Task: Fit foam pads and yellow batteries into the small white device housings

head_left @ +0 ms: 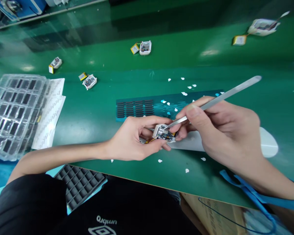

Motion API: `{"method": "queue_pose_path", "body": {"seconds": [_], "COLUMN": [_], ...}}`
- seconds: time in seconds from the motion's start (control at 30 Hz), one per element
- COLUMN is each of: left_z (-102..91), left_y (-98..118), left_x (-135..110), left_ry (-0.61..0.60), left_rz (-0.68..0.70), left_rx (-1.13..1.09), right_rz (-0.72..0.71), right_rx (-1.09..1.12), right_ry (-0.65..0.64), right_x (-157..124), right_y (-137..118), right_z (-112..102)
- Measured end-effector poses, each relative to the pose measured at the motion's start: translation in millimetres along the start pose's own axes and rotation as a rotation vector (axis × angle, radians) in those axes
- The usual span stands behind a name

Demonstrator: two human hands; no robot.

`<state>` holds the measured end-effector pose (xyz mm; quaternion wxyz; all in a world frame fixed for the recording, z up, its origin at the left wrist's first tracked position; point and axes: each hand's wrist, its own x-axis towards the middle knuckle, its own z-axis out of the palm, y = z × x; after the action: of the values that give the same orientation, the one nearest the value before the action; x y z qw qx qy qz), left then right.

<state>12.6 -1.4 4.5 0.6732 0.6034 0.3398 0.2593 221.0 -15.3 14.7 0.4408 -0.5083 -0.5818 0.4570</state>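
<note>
My left hand (137, 138) is closed around a small white-cased device (164, 133), its circuit board facing up, held just above the green table. A yellow-wrapped part shows at the device's edge. In my right hand (225, 130), thumb and fingers pinch a slim silver metal tool (235, 88) with a rounded back end. Its narrow tip rests on or just over the board; I cannot tell whether it touches. Whether the tool is one blade or two closed arms does not show. The fingertips of both hands meet beside the device.
Similar open devices with yellow batteries lie across the back, one being a white-cased unit (145, 48). Clear plastic trays (5, 98) are stacked left beside paper sheets (47, 130). A teal sheet with dark strips (134, 108), scattered small white stickers (160, 161) and a white strip (269, 143) surround my hands.
</note>
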Motion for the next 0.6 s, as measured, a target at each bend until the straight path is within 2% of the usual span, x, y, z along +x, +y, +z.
{"method": "queue_pose_path", "body": {"seconds": [0.2,0.37,0.5,0.57,0.6], "left_z": [0.8,4.0,6.0,2.9,-0.5], "left_y": [-0.7,-1.2,0.2,1.1,1.4], "left_x": [0.4,-1.4,-2.6,-1.0,0.9], "left_ry": [-0.002,0.070,0.104,0.106,0.117], "left_rz": [0.037,0.032,0.079,0.127,0.155], "left_rx": [-0.007,0.037,0.106,0.151,0.168], "right_rz": [0.008,-0.012,-0.070,-0.150,-0.200], "right_rx": [-0.007,-0.041,-0.095,-0.086,-0.077], "right_ry": [0.004,0.045,0.061,0.154,0.250], "right_x": [-0.5,-5.3,-9.7,-10.7,-10.6], "right_y": [-2.0,-3.6,-4.0,-5.5,-6.5], "right_z": [1.3,3.6,4.8,3.4,2.1]}}
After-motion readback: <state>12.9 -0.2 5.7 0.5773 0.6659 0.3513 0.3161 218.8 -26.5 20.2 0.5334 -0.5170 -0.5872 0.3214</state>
